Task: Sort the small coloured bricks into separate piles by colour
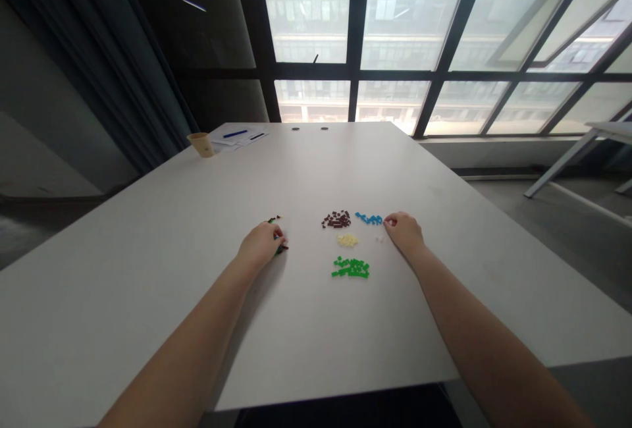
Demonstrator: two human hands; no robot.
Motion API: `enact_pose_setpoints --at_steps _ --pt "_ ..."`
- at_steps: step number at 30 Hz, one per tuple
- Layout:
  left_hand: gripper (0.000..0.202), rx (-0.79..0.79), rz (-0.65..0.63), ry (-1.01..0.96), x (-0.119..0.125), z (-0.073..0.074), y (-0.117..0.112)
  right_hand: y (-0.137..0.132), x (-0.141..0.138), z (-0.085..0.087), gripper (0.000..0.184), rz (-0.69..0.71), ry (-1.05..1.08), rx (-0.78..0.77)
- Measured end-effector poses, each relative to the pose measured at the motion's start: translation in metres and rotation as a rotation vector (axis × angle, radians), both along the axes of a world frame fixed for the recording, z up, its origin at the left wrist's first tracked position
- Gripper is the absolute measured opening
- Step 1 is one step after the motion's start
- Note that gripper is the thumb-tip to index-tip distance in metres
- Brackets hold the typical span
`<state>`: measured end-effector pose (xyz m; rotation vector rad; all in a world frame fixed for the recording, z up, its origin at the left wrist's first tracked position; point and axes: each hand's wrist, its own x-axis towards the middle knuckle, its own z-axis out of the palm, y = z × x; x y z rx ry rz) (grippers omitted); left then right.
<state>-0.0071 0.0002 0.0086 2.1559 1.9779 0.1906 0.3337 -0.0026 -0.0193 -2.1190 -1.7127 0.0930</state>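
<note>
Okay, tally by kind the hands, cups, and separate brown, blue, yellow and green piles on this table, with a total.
Hands: 2, left hand and right hand
Cup: 1
Piles: 4, brown pile, blue pile, yellow pile, green pile
Total: 7

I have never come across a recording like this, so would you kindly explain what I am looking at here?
Of course. There is no machine here: a person works with two bare hands, and the single picture comes from a camera worn on their head, looking forward and down.

On the white table lie small piles of pieces: brown pieces, blue pieces, pale yellow pieces and green pieces. Farther off, at the left, stand a paper cup and some papers.

The left hand is at a few dark and green bits, partly hidden by its fingers. The right hand has its fingertips beside the blue pieces. Whether either hand grips anything is too small to tell.
</note>
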Motion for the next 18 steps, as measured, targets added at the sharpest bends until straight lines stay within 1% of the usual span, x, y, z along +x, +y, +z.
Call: enact_pose_setpoints --at_steps 3,8,11,14,18 --pt "0.021 -0.013 -0.010 0.006 -0.001 -0.001 0.001 0.000 0.000 0.000 0.019 -0.001 0.015 0.005" --pt "0.024 -0.013 -0.017 0.037 -0.004 -0.003 0.003 0.003 0.002 -0.004 0.017 0.041 0.110 0.001" --pt "0.024 -0.015 -0.026 0.055 -0.005 -0.003 0.004 0.004 0.006 -0.006 0.019 0.040 0.147 0.012" --pt "0.023 -0.031 -0.024 0.071 -0.004 -0.001 0.003 0.004 0.009 -0.006 0.020 0.028 0.136 0.024" --pt "0.022 -0.050 -0.010 0.082 -0.002 0.002 0.002 0.001 0.009 -0.004 0.017 0.040 0.091 -0.004"
